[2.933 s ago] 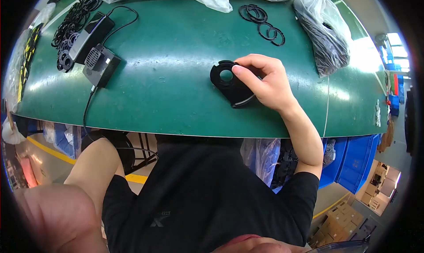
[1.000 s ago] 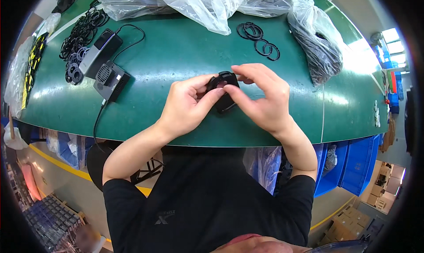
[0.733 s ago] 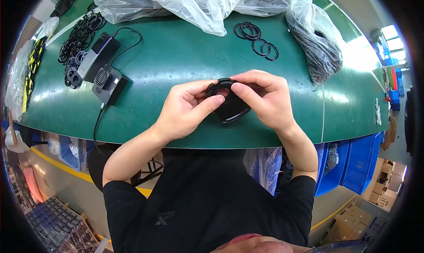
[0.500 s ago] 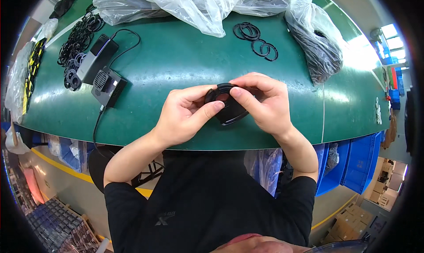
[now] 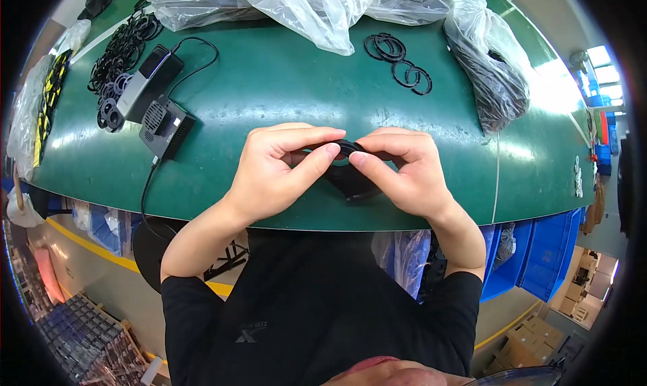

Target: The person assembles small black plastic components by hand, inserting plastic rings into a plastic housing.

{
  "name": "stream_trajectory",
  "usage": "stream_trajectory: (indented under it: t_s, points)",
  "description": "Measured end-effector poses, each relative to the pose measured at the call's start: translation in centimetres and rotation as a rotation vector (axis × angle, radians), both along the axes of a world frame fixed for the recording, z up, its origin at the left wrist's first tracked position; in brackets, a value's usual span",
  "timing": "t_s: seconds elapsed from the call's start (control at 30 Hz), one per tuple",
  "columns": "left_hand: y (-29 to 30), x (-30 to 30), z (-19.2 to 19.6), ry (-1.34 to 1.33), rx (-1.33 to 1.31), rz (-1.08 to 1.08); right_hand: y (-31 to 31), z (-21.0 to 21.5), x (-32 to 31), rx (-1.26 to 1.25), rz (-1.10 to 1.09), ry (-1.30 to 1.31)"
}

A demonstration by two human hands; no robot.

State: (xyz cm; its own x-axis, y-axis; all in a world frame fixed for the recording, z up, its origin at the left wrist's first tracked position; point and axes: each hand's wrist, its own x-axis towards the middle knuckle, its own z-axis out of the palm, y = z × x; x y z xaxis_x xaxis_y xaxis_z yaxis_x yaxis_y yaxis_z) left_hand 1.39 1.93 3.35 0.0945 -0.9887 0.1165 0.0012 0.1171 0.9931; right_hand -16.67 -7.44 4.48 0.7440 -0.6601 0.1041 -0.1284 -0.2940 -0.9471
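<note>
Both of my hands grip one black plastic part (image 5: 349, 180) with a round ring on top, held just above the near edge of the green table (image 5: 283, 82). My left hand (image 5: 280, 167) pinches the ring from the left, thumb and forefinger on its rim. My right hand (image 5: 404, 170) holds it from the right, thumb touching the ring's near side. Most of the part is hidden by my fingers.
Several loose black rings (image 5: 397, 59) lie at the back right. A black device with a grille (image 5: 165, 126) and a cable, a grey-black box (image 5: 145, 82) and a heap of black rings (image 5: 121, 49) sit at the left. Clear plastic bags (image 5: 303, 2) and a bag of black parts (image 5: 492, 62) line the far side.
My left hand came up from below and joined the right hand on the black part. The part was lifted off the table and brought closer to me; fingers now press on its ring.
</note>
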Motion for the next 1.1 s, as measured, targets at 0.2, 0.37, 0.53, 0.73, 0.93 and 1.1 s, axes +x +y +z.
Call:
stream_trajectory:
  t_s: [0.2,0.37,0.53,0.73,0.93,1.1]
  points:
    - [-0.1,0.1,0.1,-0.104,0.005,0.057,0.4,-1.0,0.7,-0.076,-0.070,-0.089]
    - [0.0,-0.2,0.3,0.054,0.185,-0.018,0.4,-0.8,0.6,-0.005,-0.030,-0.062]
    - [0.3,0.2,-0.2,0.173,0.186,-0.055,0.7,-0.2,0.8,0.002,-0.003,-0.037]
    - [0.4,0.0,-0.2,-0.120,0.065,0.009,0.6,-0.5,0.7,0.100,-0.017,-0.022]
    - [0.4,-0.5,-0.3,-0.061,0.088,0.042,0.4,-0.4,0.6,0.040,0.001,0.017]
    - [0.1,-0.8,-0.3,0.175,0.139,0.087,0.1,-0.3,0.6,0.044,0.007,-0.055]
